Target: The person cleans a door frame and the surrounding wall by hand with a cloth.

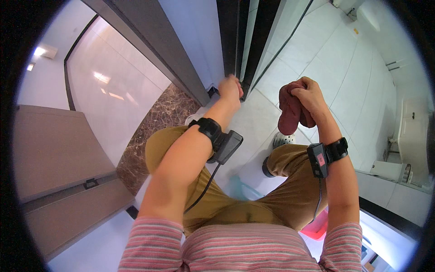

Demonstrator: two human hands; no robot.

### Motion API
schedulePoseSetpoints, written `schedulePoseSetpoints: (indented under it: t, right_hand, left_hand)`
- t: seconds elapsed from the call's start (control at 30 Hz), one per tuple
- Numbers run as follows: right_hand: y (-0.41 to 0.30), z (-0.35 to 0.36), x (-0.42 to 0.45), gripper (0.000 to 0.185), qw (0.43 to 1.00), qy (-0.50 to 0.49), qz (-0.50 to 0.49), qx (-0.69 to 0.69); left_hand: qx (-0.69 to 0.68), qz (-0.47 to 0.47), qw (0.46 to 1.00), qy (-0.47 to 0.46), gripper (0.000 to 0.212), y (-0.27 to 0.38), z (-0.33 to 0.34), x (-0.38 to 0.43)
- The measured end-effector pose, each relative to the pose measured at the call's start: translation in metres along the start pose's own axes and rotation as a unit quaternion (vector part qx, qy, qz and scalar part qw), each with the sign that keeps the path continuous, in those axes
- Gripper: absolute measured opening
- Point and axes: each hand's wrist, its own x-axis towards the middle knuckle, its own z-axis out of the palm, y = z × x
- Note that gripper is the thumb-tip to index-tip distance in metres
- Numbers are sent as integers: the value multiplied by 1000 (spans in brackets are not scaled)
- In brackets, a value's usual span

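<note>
My right hand [310,95] grips a dark red cloth [289,112], bunched at the top, its folded ends hanging over the white tiled floor [253,125]. Farther left, my left hand [230,89] is at the foot of a black door frame [249,57], fingers curled towards it. That hand is slightly blurred, and a reddish edge shows at its fingers; whether it holds anything is hidden. Each forearm wears a black strapped device, the left device [227,146] and the right device [318,159], with a cable running from it.
A glass panel [289,20] with a dark edge stands right of the frame. A grey door jamb [163,51] and brown marble threshold [153,132] lie left. Below my legs are a pale blue plastic object [239,188] and a pink basin [317,229]. A white cabinet [413,125] is far right.
</note>
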Motion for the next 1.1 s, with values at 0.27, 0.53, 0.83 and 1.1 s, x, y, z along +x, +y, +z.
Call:
schedulePoseSetpoints:
  t: [0.27, 0.53, 0.83, 1.1]
  right_hand:
    - [-38, -7, -5, 26, 993, -30, -72, -84]
    - [-46, -11, 10, 28, 988, -76, -33, -132]
    - [-43, -2, 22, 23, 986, -72, -42, -143]
    - [-46, 1, 24, 24, 982, -76, -48, -166]
  left_hand:
    - [18, -135, 991, 14, 7, -74, -15, 55]
    - [-100, -149, 983, 28, 11, -126, -23, 94]
    - [-215, -186, 958, -35, 9, -133, -11, 106]
    - [-256, -199, 946, -9, 6, -133, -4, 108]
